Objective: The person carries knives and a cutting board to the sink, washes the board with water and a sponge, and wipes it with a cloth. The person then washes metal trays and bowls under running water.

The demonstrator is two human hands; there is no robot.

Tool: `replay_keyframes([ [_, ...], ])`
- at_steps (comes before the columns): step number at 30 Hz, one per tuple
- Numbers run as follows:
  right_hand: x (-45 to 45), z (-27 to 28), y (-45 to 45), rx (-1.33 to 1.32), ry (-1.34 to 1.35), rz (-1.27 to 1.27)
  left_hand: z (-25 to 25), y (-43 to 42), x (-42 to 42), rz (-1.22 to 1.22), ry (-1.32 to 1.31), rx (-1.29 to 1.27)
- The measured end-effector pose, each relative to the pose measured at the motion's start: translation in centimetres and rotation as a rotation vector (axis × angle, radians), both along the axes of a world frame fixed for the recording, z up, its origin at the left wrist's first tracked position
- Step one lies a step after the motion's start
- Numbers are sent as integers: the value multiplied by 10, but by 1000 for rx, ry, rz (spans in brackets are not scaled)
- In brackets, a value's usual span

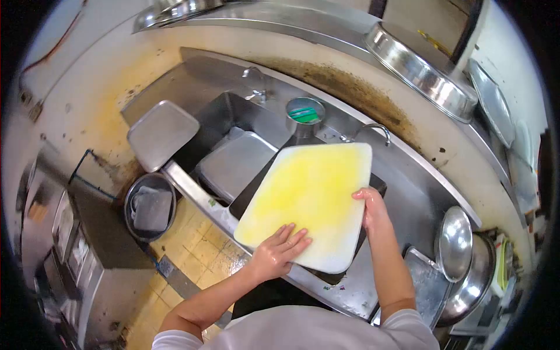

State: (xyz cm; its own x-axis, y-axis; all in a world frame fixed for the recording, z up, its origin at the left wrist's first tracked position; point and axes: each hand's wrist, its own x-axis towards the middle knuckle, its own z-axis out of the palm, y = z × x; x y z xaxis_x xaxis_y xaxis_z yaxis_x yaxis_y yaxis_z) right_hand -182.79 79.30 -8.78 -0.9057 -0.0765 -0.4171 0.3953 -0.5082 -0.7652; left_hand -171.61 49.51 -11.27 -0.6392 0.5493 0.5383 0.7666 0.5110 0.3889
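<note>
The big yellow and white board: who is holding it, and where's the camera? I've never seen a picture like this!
There is no machine working here, just a person's two bare hands. The camera sits on that person's head, looking forward and down, so you see almost what they see. The right hand grips one edge of the yellow and white rectangular board, and the left hand lies on top of it. Below the board is a long grey metal sink. In its left basin is a flat grey rectangular tray. Behind the board stands a round silver metal pot with something green inside; what it is, I can't tell.
</note>
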Motion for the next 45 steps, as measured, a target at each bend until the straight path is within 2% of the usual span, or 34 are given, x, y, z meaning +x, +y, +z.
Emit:
replay_keyframes([
  [5, 35, 47, -49, -4, 279, 6, -8, -21, 53, 154, 38, -47],
  [8, 43, 69, -81, -76, 350, 153, -11, -35, 74, 257, 61, -55],
  [14, 45, 95, -186, -7, 488, 400, -18, -92, 111, 456, 79, -39],
  [19, 68, 101, -342, 108, 591, 654, -38, -174, 148, 747, 62, 23],
  [20, 76, 99, -378, 118, 602, 710, -46, -196, 156, 807, 32, -39],
  [26, 139, 90, -598, 285, 827, 1026, -84, -339, 215, 1021, -127, 40],
  [28, 166, 95, -665, 342, 878, 1155, -82, -384, 239, 1065, -199, 101],
  [31, 207, 97, -756, 200, 1086, 1234, -77, -453, 270, 1134, -256, 128],
  [35, 242, 116, -859, 184, 1239, 1477, -48, -535, 303, 1253, -313, 142],
  [38, 275, 128, -936, 144, 1512, 1459, -41, -600, 316, 1393, -266, 138],
  [41, 297, 110, -1029, -134, 1723, 1442, -32, -660, 328, 1534, -303, 169],
  [45, 334, 92, -1143, -126, 1819, 1499, -46, -744, 341, 1681, -322, 269],
])
